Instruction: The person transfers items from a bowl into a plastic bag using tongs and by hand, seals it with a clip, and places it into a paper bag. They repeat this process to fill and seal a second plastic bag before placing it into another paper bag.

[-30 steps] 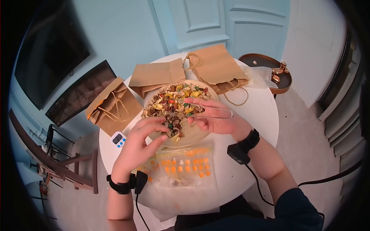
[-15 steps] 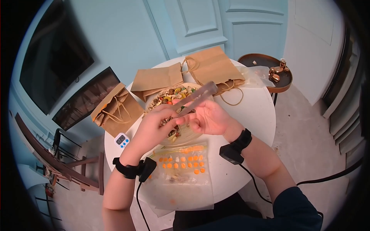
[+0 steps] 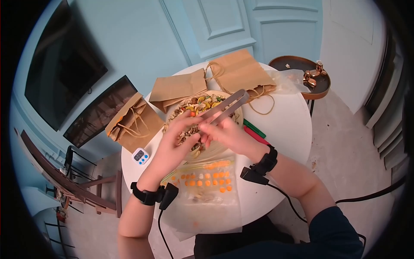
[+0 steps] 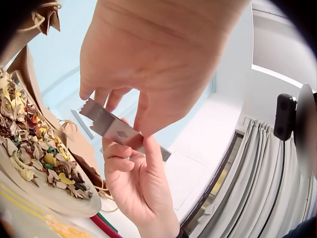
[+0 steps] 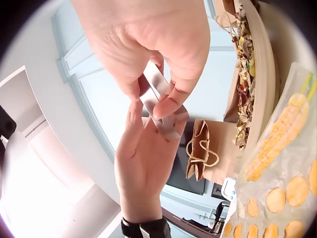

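A pair of metal tongs (image 3: pixel 228 105) is raised over a round plate (image 4: pixel 74 209) heaped with potpourri (image 3: pixel 200 103), its bent end pointing up and away. My right hand (image 3: pixel 235 138) pinches the tongs between thumb and fingers. Nearer the notched tips, my left hand (image 3: pixel 172 142) grips the metal, with its thumb on one side and fingers behind in the left wrist view. In the right wrist view, the tongs' far end overlaps the left palm. Below both hands lies a clear zip bag (image 3: pixel 207 211) with orange round slices (image 3: pixel 208 183).
Paper bags (image 3: pixel 179 88) stand along the table's far side, one more (image 3: pixel 136 125) at the left beside a white timer (image 3: pixel 140 156). Green (image 3: pixel 254 127) and red (image 3: pixel 256 134) slim objects lie right of the plate. A side table (image 3: pixel 319 88) stands beyond.
The tongs, lying across the right hand a second ago, have swung up and away. The left hand has come in to grip them, and the right hand has turned over to pinch them.
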The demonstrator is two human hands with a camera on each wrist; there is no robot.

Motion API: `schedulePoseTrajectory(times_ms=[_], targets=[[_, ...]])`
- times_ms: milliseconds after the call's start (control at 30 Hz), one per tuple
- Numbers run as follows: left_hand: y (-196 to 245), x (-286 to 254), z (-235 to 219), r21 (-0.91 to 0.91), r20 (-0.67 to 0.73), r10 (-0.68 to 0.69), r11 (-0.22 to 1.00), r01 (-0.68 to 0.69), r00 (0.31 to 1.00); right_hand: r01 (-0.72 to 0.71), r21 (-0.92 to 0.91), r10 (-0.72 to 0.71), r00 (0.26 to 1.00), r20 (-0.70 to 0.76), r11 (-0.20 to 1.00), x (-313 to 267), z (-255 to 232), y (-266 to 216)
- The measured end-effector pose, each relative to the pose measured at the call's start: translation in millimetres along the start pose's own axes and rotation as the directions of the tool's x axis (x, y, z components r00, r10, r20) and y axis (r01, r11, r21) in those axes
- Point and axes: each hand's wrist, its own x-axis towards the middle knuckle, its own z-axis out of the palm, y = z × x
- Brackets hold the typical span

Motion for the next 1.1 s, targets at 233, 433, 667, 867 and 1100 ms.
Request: schedulePoseTrajectory(times_ms=[233, 433, 667, 867, 1100], targets=[[-25.3, -48.7, -44.2, 0.262, 0.397, -0.495, 0.868, 0.422, 0.773, -0.01, 0.38, 0.137, 0.942, -0.308, 0.925, 9.0, -32.4, -14.7], [-46.3, -67.5, -36.7, 0.191, 0.46, -0.39, 0.921, 0.34, 0.798, -0.117, 0.435, 0.243, 0.938, -0.246, 0.893, 7.0, -40.1, -13.9], [-44.4, -66.7, -44.3, 0.218, 0.516, -0.3, 0.952, 0.215, 0.802, -0.074, 0.421, 0.257, 0.882, -0.396, 0.904, 13.2, -27.3, -13.1], [-32.2, -49.8, -40.5, -0.001, 0.354, -0.223, 0.971, 0.239, 0.908, -0.071, -0.032, 0.051, 0.908, -0.416, 0.997, 4.7, -39.0, -15.3], [-45.5, -53.4, -30.5, 0.124, 0.354, -0.271, 0.962, 0.242, 0.895, -0.167, -0.095, 0.112, 0.9, -0.422, 0.981, 5.6, -43.9, -14.6]])
